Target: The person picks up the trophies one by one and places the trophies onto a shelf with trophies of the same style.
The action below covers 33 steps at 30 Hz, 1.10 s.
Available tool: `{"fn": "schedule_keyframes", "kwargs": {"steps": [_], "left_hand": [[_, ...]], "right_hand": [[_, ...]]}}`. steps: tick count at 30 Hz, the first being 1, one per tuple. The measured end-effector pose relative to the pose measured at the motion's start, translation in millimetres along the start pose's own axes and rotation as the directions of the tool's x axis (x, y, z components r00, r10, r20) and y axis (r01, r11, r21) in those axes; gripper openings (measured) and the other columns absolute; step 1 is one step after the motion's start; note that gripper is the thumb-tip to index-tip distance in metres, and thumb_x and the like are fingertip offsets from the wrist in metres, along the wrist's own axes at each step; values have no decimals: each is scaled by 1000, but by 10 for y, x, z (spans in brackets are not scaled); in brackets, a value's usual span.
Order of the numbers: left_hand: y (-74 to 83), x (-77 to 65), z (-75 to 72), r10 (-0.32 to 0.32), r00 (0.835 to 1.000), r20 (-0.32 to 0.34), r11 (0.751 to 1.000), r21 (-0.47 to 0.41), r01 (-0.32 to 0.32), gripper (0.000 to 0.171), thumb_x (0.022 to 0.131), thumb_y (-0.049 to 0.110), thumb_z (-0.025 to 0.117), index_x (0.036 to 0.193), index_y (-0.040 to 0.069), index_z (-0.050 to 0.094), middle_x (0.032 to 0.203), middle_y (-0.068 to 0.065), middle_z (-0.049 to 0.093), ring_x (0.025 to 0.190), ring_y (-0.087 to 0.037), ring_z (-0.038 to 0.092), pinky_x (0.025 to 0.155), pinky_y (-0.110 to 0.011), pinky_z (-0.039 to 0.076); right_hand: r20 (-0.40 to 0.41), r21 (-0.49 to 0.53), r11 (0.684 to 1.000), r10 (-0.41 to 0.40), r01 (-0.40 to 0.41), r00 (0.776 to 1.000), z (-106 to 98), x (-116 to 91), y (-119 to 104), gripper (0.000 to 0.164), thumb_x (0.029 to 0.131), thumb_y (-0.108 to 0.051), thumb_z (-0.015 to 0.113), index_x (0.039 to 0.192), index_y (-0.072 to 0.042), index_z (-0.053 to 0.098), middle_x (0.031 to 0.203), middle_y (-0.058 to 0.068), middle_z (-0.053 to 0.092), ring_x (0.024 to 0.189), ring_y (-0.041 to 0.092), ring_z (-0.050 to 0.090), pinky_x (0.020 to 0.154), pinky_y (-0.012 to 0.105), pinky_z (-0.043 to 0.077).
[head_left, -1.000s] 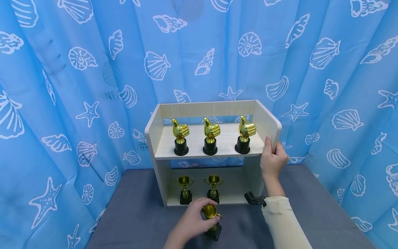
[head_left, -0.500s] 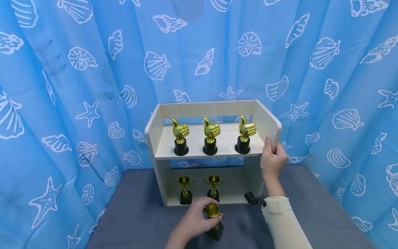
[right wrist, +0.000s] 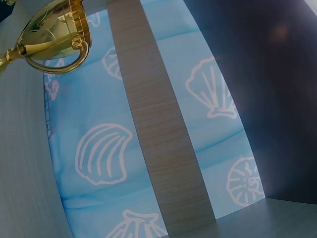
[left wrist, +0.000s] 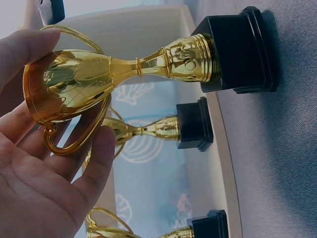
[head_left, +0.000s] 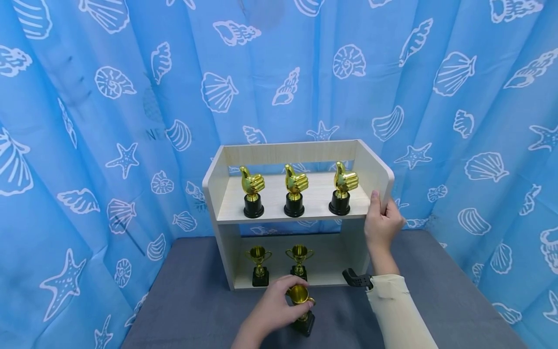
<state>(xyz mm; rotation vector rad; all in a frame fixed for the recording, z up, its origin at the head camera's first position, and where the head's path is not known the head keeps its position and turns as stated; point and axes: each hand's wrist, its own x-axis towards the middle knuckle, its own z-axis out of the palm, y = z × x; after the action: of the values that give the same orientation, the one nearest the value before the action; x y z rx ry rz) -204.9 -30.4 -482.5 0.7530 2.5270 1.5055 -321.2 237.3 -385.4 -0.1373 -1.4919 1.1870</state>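
In the head view my left hand (head_left: 272,309) holds a gold trophy cup (head_left: 299,294) with a black base, in front of the small wooden shelf (head_left: 212,186). The left wrist view shows thumb and fingers around the rim and handles of this trophy cup (left wrist: 79,82), its black base close over the grey cloth. My right hand (head_left: 383,225) grips the front edge of the shelf's right side panel. Two like trophy cups, a left one (head_left: 260,264) and a middle one (head_left: 300,257), stand on the lower shelf; the held cup and hand partly overlap the middle one's base.
On the upper shelf stand three gold thumbs-up trophies, at left (head_left: 253,186), middle (head_left: 296,186) and right (head_left: 345,186). Grey cloth (head_left: 183,295) covers the table. A blue curtain (head_left: 174,102) with white shell prints hangs behind and at both sides.
My left hand has shifted slightly to the right with the trophy cup. My right hand stays on the shelf's side panel, and the other trophies have not moved.
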Motion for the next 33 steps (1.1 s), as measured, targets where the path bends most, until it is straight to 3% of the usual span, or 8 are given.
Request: {"fn": "schedule_keyframes", "kwargs": {"steps": [9, 19, 29, 33], "left_hand": [[4, 30, 15, 10, 1000, 13, 1000, 5, -10, 28, 86, 41, 74, 112, 36, 66, 114, 16, 64, 90, 0, 60, 80, -26, 53], [47, 80, 50, 19, 1000, 6, 999, 27, -20, 29, 85, 43, 74, 112, 34, 66, 112, 16, 64, 90, 0, 60, 79, -22, 52], [6, 127, 84, 32, 999, 6, 999, 32, -32, 30, 85, 45, 74, 113, 36, 66, 113, 17, 64, 92, 1, 60, 81, -23, 52], [4, 138, 92, 39, 999, 2, 999, 28, -39, 29, 85, 45, 74, 112, 36, 66, 113, 17, 64, 92, 1, 60, 81, -23, 52]], "right_hand": [[6, -29, 1000, -6, 6, 1000, 5, 0, 33, 39, 93, -37, 67, 96, 0, 76, 97, 13, 76, 83, 3, 69, 67, 5, 44], [-7, 0, 1000, -21, 21, 1000, 0, 3, 12, 34, 91, -33, 70, 93, 0, 76, 94, 11, 77, 79, -14, 61, 65, 4, 43], [-3, -25, 999, -23, 23, 1000, 2, 6, 44, 38, 92, -37, 69, 93, 1, 76, 95, 13, 76, 80, -13, 62, 65, 5, 43], [-2, -31, 999, -26, 26, 1000, 4, 13, 61, 40, 92, -38, 68, 94, 1, 75, 95, 14, 76, 82, -6, 65, 66, 5, 43]]}}
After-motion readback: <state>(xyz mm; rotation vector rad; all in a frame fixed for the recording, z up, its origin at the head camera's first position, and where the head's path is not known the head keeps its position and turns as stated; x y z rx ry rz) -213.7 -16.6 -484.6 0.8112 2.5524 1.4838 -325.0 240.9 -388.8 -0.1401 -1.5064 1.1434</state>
